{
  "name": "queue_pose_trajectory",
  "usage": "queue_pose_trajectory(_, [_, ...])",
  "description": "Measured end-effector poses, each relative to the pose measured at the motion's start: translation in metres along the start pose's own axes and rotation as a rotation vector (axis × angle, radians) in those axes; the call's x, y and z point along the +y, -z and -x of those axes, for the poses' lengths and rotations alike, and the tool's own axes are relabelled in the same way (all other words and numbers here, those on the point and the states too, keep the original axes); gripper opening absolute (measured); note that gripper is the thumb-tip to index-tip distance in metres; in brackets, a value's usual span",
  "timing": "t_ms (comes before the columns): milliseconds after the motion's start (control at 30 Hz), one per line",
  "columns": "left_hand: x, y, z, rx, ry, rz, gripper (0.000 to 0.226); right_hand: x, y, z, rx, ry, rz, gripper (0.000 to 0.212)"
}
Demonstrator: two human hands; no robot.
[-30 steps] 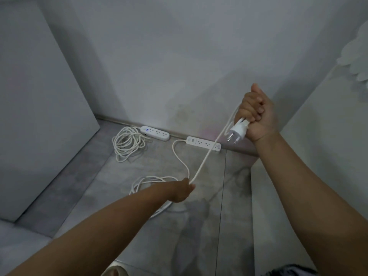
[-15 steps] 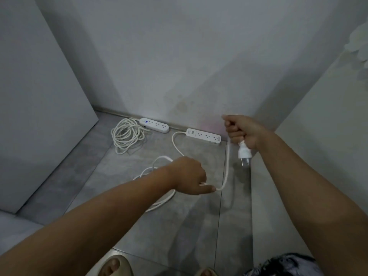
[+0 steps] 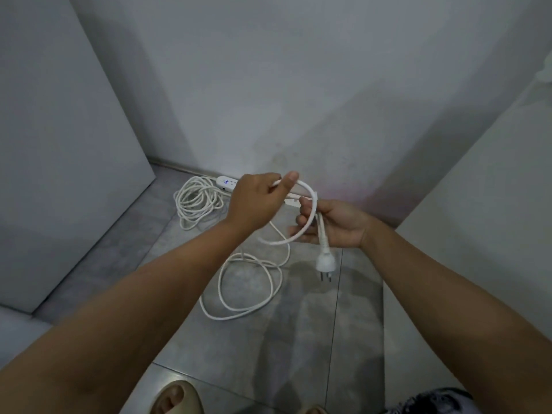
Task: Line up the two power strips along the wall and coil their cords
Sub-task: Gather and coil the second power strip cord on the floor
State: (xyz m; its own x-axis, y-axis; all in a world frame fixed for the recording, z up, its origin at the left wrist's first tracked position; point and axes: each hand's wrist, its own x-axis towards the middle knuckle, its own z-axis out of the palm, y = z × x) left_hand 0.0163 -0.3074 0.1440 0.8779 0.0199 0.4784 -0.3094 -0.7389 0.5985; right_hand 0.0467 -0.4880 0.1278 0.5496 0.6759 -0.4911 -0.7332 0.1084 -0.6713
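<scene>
**Coiling the second cord: first loop forming between the hands**

Step in hand, as I judge it: winding the loose cord (image 3: pixel 310 218) of the second strip. Right hand (image 3: pixel 334 225) closed around the cord near its end; plug (image 3: pixel 325 262) dangles below it, prongs down. Left hand (image 3: pixel 258 201) pinches the same cord between thumb and fingers and arches it over toward the right hand. Hands close together, not touching, as far as I can tell.

Rest of that cord lies in slack loops (image 3: pixel 248 282) on the floor (image 3: pixel 313 339) below the hands. Its power strip is almost wholly hidden behind the hands, at the foot of the wall (image 3: pixel 268 100). First power strip (image 3: pixel 227 183) sits against the wall's foot, its coiled cord (image 3: pixel 198 201) just beside it, already done.

Next move likely calls for laying the arch into the right palm, then sliding the left hand down for more slack, keeping loops even.

Against half a second ago: hands were apart, cord sagging between them; now they have met, and the plug hangs lower in view.
</scene>
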Motion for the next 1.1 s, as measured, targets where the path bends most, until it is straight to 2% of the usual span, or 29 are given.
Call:
queue_pose_trajectory(133, [-0.009,-0.002,0.000,-0.022,0.126,0.001,0.072,0.005,-0.016,-0.004,-0.132,0.042,-0.088,0.037])
queue_pose_trajectory(200, [-0.012,-0.004,-0.001,0.014,0.166,-0.015,0.068,0.004,-0.023,-0.005,-0.154,0.032,-0.147,0.042])
queue_pose_trajectory(267, [-0.017,-0.006,-0.002,0.038,0.149,-0.006,0.058,0.001,-0.026,-0.004,-0.211,-0.012,-0.190,0.056])
queue_pose_trajectory(367, [-0.022,-0.011,0.001,0.019,0.133,0.040,0.054,-0.006,-0.025,0.000,-0.301,-0.040,-0.140,0.067])
queue_pose_trajectory(533, [-0.005,-0.020,0.010,-0.089,0.306,0.337,0.047,-0.014,-0.026,0.007,-0.549,-0.112,-0.112,0.050])
queue_pose_trajectory(700, [0.000,-0.023,0.004,-0.248,0.377,0.746,0.050,-0.011,-0.036,0.017,-0.627,-0.113,-0.094,0.041])
queue_pose_trajectory(800, [0.004,-0.022,-0.005,-0.255,0.403,0.806,0.057,-0.020,-0.034,0.018,-0.672,-0.105,-0.097,0.040])
queue_pose_trajectory(900, [0.003,-0.023,-0.008,-0.116,0.441,0.712,0.065,-0.024,-0.032,0.017,-0.540,-0.054,0.001,0.039])
queue_pose_trajectory(1033, [0.006,-0.019,-0.008,0.124,0.519,0.564,0.067,-0.024,-0.038,0.014,-0.074,0.134,0.178,0.033])
queue_pose_trajectory(1100, [0.001,-0.015,-0.013,0.161,0.549,0.475,0.065,-0.021,-0.037,0.011,0.046,0.220,0.157,0.023])
